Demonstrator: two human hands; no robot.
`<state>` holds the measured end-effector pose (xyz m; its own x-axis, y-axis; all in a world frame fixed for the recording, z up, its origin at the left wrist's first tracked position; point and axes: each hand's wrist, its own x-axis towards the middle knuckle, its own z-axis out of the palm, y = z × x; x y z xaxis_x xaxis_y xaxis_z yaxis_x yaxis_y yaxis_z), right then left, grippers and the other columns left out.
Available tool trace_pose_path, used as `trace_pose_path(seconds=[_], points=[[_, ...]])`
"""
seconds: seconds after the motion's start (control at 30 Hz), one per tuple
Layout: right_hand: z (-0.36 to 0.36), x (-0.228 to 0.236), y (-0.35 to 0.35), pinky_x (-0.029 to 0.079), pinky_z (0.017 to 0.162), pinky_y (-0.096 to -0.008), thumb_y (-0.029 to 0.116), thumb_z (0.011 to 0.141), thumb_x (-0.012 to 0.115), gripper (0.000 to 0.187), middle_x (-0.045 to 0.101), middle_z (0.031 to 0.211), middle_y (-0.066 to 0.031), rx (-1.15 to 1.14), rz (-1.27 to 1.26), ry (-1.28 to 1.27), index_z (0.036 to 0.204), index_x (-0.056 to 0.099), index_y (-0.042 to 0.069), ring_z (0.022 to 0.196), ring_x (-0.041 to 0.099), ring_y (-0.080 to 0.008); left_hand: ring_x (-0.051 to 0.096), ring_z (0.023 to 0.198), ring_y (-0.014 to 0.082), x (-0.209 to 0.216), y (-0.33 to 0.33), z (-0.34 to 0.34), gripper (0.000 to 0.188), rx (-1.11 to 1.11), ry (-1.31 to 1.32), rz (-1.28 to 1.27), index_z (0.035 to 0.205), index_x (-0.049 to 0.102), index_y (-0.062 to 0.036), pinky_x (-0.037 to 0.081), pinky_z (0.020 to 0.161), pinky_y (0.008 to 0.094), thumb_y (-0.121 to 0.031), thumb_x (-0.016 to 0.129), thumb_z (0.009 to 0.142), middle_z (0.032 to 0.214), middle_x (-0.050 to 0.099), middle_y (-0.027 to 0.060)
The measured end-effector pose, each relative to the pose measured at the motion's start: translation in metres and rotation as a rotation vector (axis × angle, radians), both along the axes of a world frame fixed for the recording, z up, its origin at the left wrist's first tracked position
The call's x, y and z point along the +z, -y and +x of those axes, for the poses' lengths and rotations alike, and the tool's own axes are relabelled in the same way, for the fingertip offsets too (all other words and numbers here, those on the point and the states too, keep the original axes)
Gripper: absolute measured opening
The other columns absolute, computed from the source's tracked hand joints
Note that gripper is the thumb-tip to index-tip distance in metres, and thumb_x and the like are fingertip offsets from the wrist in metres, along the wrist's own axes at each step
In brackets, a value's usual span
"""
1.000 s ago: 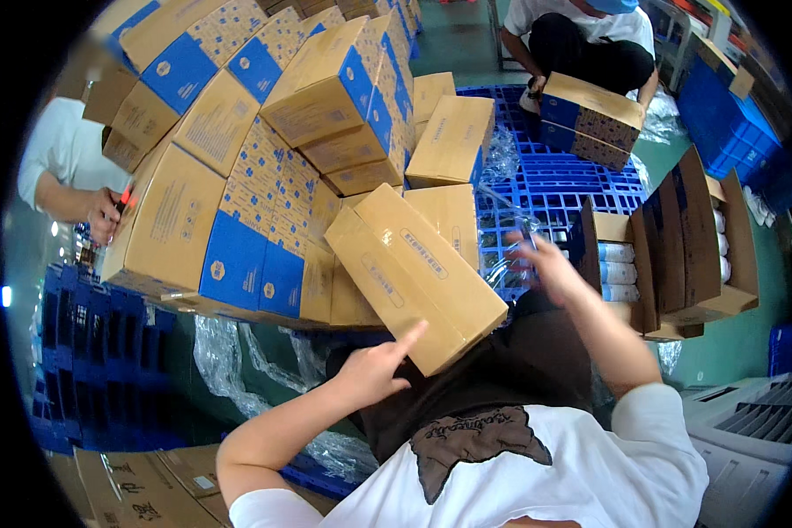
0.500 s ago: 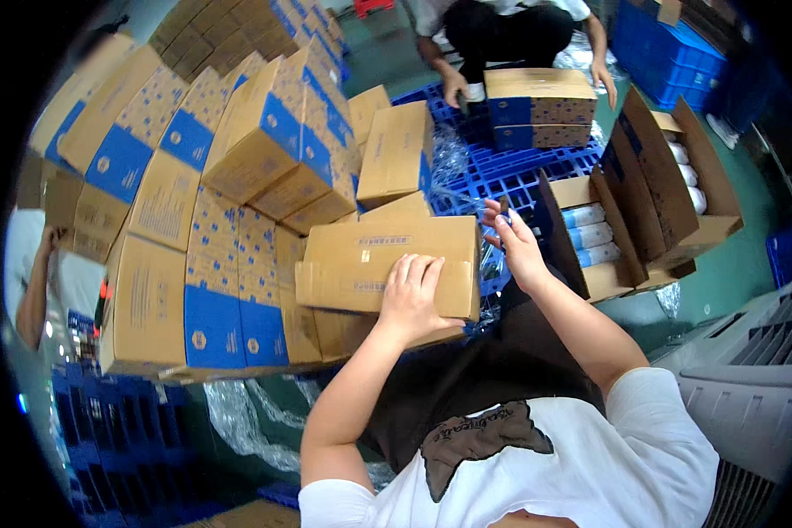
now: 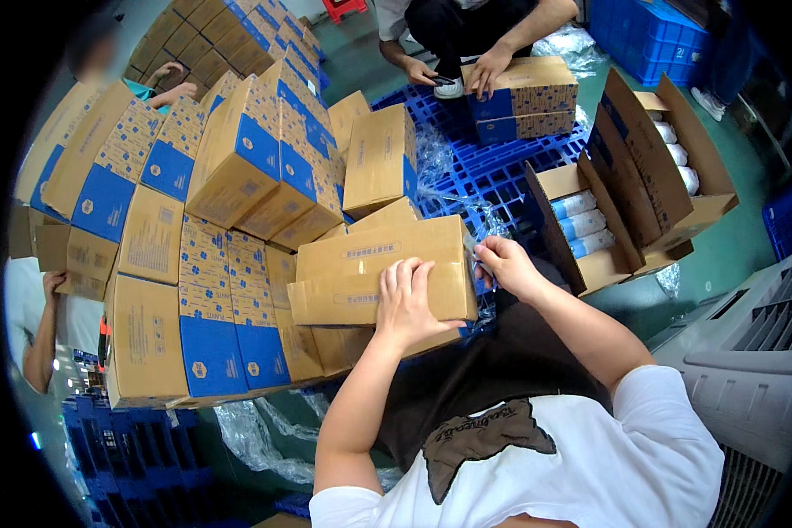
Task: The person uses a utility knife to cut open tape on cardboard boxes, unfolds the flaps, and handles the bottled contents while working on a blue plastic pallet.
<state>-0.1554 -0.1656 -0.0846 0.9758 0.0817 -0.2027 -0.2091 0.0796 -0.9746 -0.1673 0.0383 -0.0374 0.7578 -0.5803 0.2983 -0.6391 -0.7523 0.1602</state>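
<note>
In front of me lies a closed brown carton (image 3: 374, 255) with a strip of clear tape along its top. My left hand (image 3: 407, 304) rests flat on it, fingers spread and thumb toward the near edge. At the carton's right end my right hand (image 3: 506, 264) is closed in a pinch against the upper corner. Whatever small item sits in those fingers is too hidden to name. To the right, an open carton (image 3: 620, 255) holds several white-and-blue rolled packs (image 3: 583, 224).
Stacked brown-and-blue cartons (image 3: 229, 290) rise on my left. A second open carton (image 3: 700, 189) stands far right, near a grey vented machine (image 3: 748, 352). Across a blue pallet (image 3: 480, 180), a crouching person touches a carton (image 3: 537, 97). Plastic film (image 3: 260, 436) lies on the floor.
My right hand has come down and left from the air beside the carton to its right end, closing its fingers. My left hand stays on top. The crouching person's hand has moved onto their carton.
</note>
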Motion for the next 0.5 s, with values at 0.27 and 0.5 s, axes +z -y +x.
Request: trace_pose_path(seconds=[0.27,0.5], points=[[0.002,0.02,0.008,0.04,0.044,-0.0235,0.017,0.093,0.045,0.022,0.058,0.06,-0.0044,0.17,-0.054,-0.05,0.081,0.056,0.001,0.046,0.05,-0.0096,0.039,0.107,0.0345,-0.002,0.001,0.001,0.099,-0.005,0.014,-0.016,0.116,0.045,-0.0027,0.033,0.093,0.047,-0.057,0.082,0.041,0.113,0.041,0.0157],[-0.034,0.025,0.016,0.038,0.042,-0.0193,0.023,0.094,0.048,0.024,0.056,0.058,-0.0024,0.673,-0.117,-0.179,0.081,0.057,0.005,0.046,0.048,-0.007,0.037,0.106,0.0328,-0.011,-0.004,-0.002,0.103,0.005,0.23,-0.047,0.118,0.04,-0.0033,0.032,0.091,0.0477,-0.066,0.075,0.044,0.112,0.038,0.0138]])
